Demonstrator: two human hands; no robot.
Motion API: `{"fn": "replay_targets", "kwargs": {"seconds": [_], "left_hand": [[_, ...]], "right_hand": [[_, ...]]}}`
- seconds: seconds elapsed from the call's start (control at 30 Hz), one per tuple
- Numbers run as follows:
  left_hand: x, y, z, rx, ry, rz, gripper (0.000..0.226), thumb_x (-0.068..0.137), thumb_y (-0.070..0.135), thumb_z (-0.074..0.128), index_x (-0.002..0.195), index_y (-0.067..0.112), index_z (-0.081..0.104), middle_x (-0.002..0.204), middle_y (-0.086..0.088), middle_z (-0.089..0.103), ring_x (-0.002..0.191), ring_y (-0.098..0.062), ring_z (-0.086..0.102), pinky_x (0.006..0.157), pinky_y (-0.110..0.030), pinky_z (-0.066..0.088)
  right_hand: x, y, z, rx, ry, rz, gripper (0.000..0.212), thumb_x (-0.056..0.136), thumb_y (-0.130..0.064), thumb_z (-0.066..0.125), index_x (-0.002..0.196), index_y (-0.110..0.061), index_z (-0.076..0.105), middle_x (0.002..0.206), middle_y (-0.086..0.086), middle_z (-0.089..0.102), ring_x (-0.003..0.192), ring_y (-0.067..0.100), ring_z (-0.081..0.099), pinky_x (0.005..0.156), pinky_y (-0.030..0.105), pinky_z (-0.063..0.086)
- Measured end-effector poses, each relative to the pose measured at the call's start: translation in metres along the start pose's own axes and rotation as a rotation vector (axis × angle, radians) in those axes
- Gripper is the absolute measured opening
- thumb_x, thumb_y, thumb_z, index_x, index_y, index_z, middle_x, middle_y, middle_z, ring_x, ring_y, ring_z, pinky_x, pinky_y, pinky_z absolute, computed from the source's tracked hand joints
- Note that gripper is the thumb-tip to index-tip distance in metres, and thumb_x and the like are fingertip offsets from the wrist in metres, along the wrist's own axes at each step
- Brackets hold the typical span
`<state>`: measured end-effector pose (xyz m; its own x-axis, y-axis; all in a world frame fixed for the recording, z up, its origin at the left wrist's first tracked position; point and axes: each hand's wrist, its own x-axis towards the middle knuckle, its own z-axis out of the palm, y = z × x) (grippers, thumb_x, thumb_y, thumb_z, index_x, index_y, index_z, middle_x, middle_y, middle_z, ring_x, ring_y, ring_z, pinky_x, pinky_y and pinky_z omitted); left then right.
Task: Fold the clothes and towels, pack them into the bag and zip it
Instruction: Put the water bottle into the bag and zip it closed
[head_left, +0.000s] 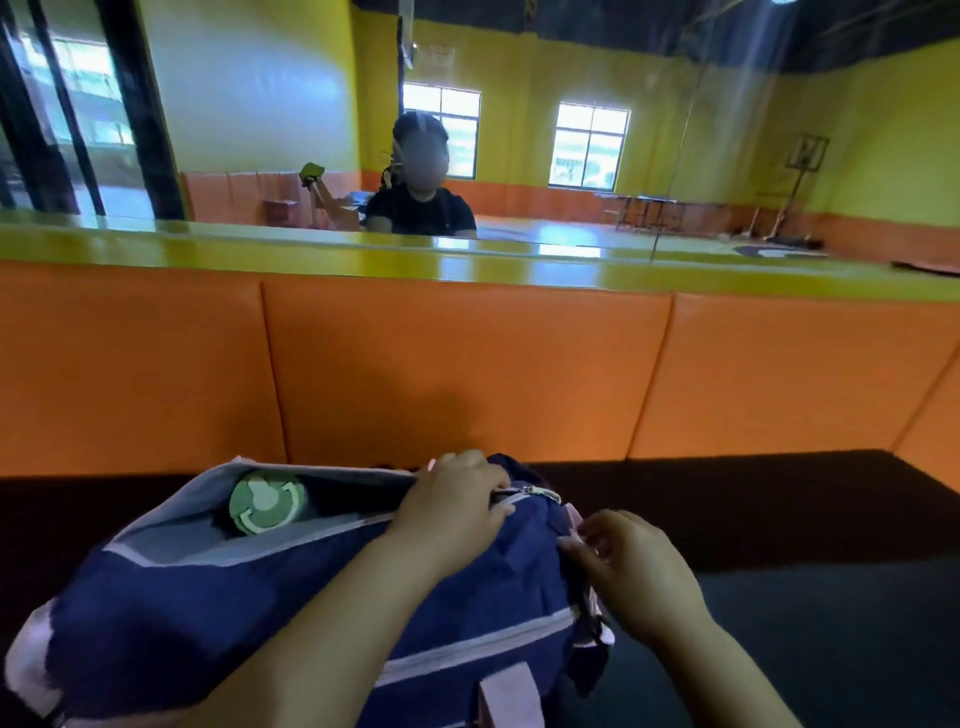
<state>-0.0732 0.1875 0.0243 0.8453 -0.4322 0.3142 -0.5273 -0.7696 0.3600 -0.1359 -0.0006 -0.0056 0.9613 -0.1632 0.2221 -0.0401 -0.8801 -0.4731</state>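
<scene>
A navy blue bag (218, 597) with pale pink trim lies on the dark floor in front of me. Its top zip is partly open at the left, where a green round lid (267, 503) shows inside. My left hand (452, 506) presses on the bag's top at the zip, close to the metal zip slider (535, 491). My right hand (631, 569) pinches the bag's right end, by a pink strap. No clothes or towels are visible outside the bag.
An orange padded wall (467, 374) rises just behind the bag, with a mirror (519, 156) above it reflecting a person and a yellow room. The dark floor mat (805, 519) stretches to the right.
</scene>
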Motion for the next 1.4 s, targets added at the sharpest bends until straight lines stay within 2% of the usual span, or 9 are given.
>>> {"fn": "replay_targets", "kwargs": {"seconds": [0.17, 0.33, 0.47, 0.57, 0.67, 0.87, 1.17, 1.3, 1.4], "left_hand": [[0.036, 0.015, 0.016, 0.056, -0.167, -0.012, 0.036, 0.088, 0.046, 0.054, 0.119, 0.029, 0.057, 0.116, 0.004, 0.054, 0.111, -0.019, 0.046, 0.092, -0.037, 0.04], [0.043, 0.01, 0.02, -0.161, -0.154, -0.053, 0.012, 0.083, 0.038, 0.064, 0.078, 0.028, 0.064, 0.087, 0.011, 0.051, 0.084, -0.013, 0.053, 0.066, -0.025, 0.039], [0.038, 0.003, 0.02, -0.279, -0.026, -0.125, 0.024, 0.085, 0.035, 0.062, 0.063, 0.032, 0.054, 0.08, 0.008, 0.052, 0.077, -0.014, 0.053, 0.067, -0.028, 0.042], [0.031, 0.0, 0.017, -0.302, 0.038, -0.139, 0.017, 0.084, 0.031, 0.065, 0.067, 0.029, 0.061, 0.078, 0.009, 0.057, 0.076, -0.01, 0.055, 0.067, -0.028, 0.043], [0.026, 0.0, 0.014, -0.384, 0.077, -0.152, 0.011, 0.083, 0.028, 0.066, 0.073, 0.025, 0.068, 0.077, 0.008, 0.067, 0.074, -0.008, 0.061, 0.073, -0.035, 0.052], [0.019, -0.001, 0.013, -0.319, 0.149, -0.136, 0.01, 0.085, 0.028, 0.063, 0.079, 0.025, 0.07, 0.085, 0.01, 0.065, 0.078, -0.004, 0.058, 0.072, -0.029, 0.05], [-0.021, -0.038, -0.016, -0.16, 0.328, -0.277, 0.011, 0.088, 0.018, 0.061, 0.081, 0.017, 0.07, 0.083, 0.003, 0.062, 0.072, -0.006, 0.05, 0.06, -0.019, 0.037], [-0.048, -0.06, -0.035, -0.197, 0.346, -0.384, 0.011, 0.088, 0.018, 0.061, 0.084, 0.018, 0.071, 0.088, 0.002, 0.067, 0.079, -0.01, 0.056, 0.07, -0.028, 0.042], [-0.054, -0.06, -0.036, -0.225, 0.353, -0.382, 0.011, 0.088, 0.021, 0.062, 0.084, 0.019, 0.072, 0.087, 0.003, 0.068, 0.08, -0.009, 0.058, 0.071, -0.03, 0.045]], "right_hand": [[0.006, 0.006, 0.002, 0.06, -0.029, 0.048, 0.032, 0.083, -0.055, 0.056, 0.094, -0.025, 0.064, 0.093, -0.01, 0.061, 0.084, 0.009, 0.059, 0.075, 0.034, 0.052], [0.014, 0.01, 0.002, 0.077, -0.047, 0.051, 0.027, 0.082, -0.054, 0.058, 0.088, -0.028, 0.062, 0.093, -0.011, 0.061, 0.083, 0.007, 0.059, 0.072, 0.03, 0.052], [0.022, 0.005, 0.004, 0.111, -0.05, -0.002, 0.026, 0.084, -0.05, 0.059, 0.099, -0.029, 0.061, 0.102, -0.01, 0.059, 0.089, 0.007, 0.058, 0.075, 0.027, 0.051], [0.032, -0.004, 0.005, 0.116, -0.044, -0.085, 0.046, 0.087, -0.043, 0.06, 0.129, -0.025, 0.05, 0.123, -0.009, 0.051, 0.105, 0.011, 0.055, 0.085, 0.025, 0.047], [0.044, -0.013, 0.009, 0.089, -0.081, -0.219, 0.051, 0.088, -0.028, 0.06, 0.136, -0.027, 0.045, 0.134, -0.009, 0.046, 0.112, 0.013, 0.052, 0.089, 0.026, 0.045], [0.053, -0.019, 0.015, -0.081, -0.077, -0.262, 0.029, 0.091, -0.023, 0.048, 0.118, -0.03, 0.057, 0.117, -0.008, 0.056, 0.1, 0.018, 0.057, 0.075, 0.039, 0.051], [0.041, -0.011, 0.02, -0.161, -0.009, -0.132, 0.029, 0.092, -0.018, 0.043, 0.115, -0.029, 0.057, 0.115, -0.007, 0.06, 0.097, 0.022, 0.059, 0.075, 0.036, 0.049], [0.038, -0.024, 0.021, -0.278, -0.003, -0.171, 0.028, 0.089, -0.015, 0.045, 0.115, -0.022, 0.055, 0.116, -0.002, 0.058, 0.105, 0.025, 0.053, 0.078, 0.035, 0.04], [0.037, -0.054, 0.019, -0.211, 0.029, -0.297, 0.03, 0.087, -0.019, 0.051, 0.117, -0.019, 0.054, 0.119, 0.001, 0.056, 0.107, 0.026, 0.051, 0.082, 0.035, 0.042]]}}
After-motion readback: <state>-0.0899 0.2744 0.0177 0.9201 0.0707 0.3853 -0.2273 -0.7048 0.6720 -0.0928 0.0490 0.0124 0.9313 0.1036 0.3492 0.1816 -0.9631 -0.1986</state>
